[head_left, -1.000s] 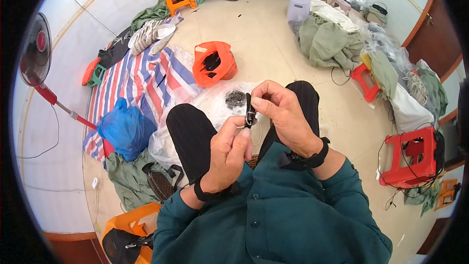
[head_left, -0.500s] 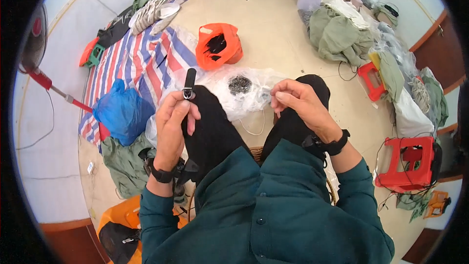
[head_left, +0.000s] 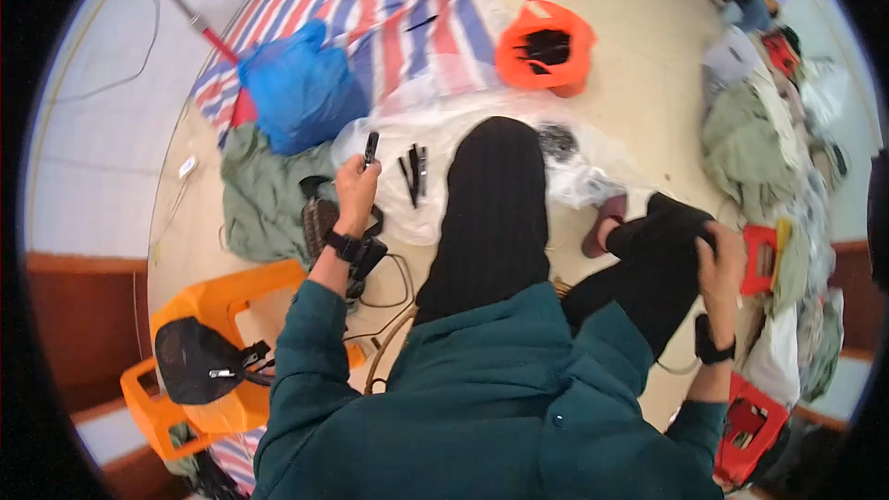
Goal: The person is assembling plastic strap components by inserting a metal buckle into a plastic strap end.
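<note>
Your left hand (head_left: 356, 187) grips a small black clip (head_left: 370, 146), raised over clear plastic sheeting (head_left: 435, 213) on the floor | more black clips (head_left: 414, 169) lie just beside it on the sheeting | your right hand (head_left: 720, 264) rests curled on your right knee (head_left: 671, 231), well apart, holding nothing visible | an orange basket (head_left: 546, 46) sits beyond.

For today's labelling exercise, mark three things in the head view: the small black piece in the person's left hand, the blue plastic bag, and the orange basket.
small black piece (head_left: 371, 146), head view, on its upper end above the fingers.
blue plastic bag (head_left: 298, 88), head view, on its bulging middle.
orange basket (head_left: 515, 60), head view, on its left rim.
</note>
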Motion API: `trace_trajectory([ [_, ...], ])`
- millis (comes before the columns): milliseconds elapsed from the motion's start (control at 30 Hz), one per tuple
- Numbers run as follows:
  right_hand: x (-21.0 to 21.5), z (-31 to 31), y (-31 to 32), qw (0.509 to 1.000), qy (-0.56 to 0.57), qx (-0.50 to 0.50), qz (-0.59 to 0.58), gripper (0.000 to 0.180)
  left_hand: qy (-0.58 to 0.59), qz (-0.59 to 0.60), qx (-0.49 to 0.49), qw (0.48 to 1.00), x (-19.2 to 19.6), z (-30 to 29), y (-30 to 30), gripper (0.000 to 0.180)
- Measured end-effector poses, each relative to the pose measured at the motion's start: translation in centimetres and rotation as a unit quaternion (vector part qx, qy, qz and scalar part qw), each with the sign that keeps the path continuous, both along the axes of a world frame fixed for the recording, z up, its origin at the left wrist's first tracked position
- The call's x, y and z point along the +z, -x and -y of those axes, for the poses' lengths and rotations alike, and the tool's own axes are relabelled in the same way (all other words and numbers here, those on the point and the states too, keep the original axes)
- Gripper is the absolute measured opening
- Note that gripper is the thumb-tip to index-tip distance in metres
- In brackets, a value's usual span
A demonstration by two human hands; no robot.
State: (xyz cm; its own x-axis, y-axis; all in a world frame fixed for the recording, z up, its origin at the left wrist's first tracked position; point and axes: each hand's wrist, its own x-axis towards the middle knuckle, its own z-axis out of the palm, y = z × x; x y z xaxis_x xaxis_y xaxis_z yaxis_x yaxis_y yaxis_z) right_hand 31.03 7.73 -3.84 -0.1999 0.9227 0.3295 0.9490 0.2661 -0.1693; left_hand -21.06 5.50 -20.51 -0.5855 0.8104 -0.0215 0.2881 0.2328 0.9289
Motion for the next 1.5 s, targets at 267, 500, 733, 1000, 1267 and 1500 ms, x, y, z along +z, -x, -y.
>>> trace_trajectory([
  [267,-4.8,-0.5,-2.2,0.99,0.056,-0.041,-0.124,0.032,0.235,-0.01,0.151,0.96,-16.2,6.4,4.7,0.023],
  [500,-4.8,-1.4,0.0,0.994,0.039,-0.069,-0.077,0.03,0.218,-0.093,0.111,0.965,-20.9,-1.1,1.0,0.032],
  [733,-5.1,-1.7,-1.3,0.99,0.071,-0.09,-0.082,0.031,0.397,-0.076,0.125,0.906,-23.0,-8.0,-0.9,0.049],
  [1000,-4.6,-2.2,-0.2,0.981,0.093,-0.146,-0.086,0.03,0.428,-0.143,0.067,0.89,-24.5,-12.1,-3.8,0.042],
  [1267,-4.5,-1.9,-0.8,0.985,0.074,-0.112,-0.105,0.029,0.385,-0.149,-0.014,0.911,-26.1,-10.7,-2.7,0.03],
  [1500,-3.8,-2.8,1.5,0.98,0.085,-0.097,-0.149,0.026,0.271,-0.068,-0.052,0.959,-22.3,-7.0,1.0,0.021],
])
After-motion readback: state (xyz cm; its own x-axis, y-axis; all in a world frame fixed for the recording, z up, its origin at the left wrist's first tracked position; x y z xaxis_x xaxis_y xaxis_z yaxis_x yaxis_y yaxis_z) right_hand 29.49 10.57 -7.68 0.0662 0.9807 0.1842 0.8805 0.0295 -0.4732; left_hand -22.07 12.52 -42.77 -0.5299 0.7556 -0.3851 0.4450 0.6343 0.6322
